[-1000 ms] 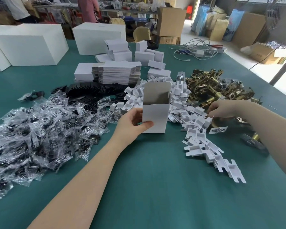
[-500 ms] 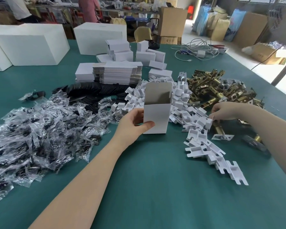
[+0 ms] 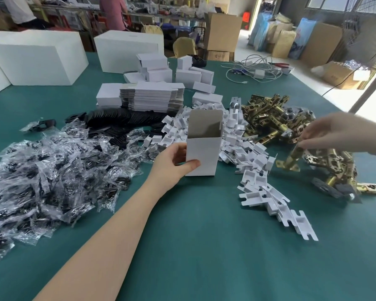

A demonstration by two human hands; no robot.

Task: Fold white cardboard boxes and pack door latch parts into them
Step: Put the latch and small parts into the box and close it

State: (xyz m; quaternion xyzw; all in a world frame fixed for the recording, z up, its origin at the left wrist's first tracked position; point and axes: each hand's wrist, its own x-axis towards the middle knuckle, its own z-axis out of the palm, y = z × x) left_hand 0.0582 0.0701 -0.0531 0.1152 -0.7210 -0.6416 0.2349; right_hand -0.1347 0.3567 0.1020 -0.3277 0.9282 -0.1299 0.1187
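Box point(image 3: 203, 156) x1 – left hand point(image 3: 172, 165); latch point(image 3: 290, 160) x1 – right hand point(image 3: 334, 134).

Place: I'm in a small packing workshop that doubles as a storeroom.
Bench: my big table point(image 3: 193, 246) is covered in green felt.
Stock in bulk: a heap of brass latch parts point(image 3: 276, 118), a heap of clear plastic packets point(image 3: 48, 177), white cardboard inserts point(image 3: 254, 161) and a stack of flat box blanks point(image 3: 152, 97).
Behind me: brown cartons point(image 3: 223, 32), stuffed sacks point(image 3: 280, 38), cluttered shelves point(image 3: 74, 11) and other people point(image 3: 113, 11) standing at them.
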